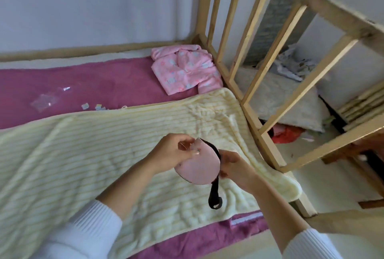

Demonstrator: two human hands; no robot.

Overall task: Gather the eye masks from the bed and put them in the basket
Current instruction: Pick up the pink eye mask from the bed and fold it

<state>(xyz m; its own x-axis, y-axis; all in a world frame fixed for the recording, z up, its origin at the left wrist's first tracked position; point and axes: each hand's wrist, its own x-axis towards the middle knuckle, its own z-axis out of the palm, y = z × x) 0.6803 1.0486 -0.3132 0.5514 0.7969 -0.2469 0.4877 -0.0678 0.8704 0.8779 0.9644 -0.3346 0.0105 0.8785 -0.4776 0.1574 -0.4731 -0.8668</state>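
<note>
A pink eye mask with a black strap is held above the cream ribbed blanket on the bed. My left hand pinches the mask's upper left edge. My right hand grips its right side, where the strap is attached. The strap's loop dangles below the mask. No basket is in view, and I see no other eye mask on the bed.
A folded pink patterned garment lies at the far corner of the magenta sheet. Small clear wrappers are scattered on the sheet. The wooden bed rail stands to the right, with clutter on the floor beyond it.
</note>
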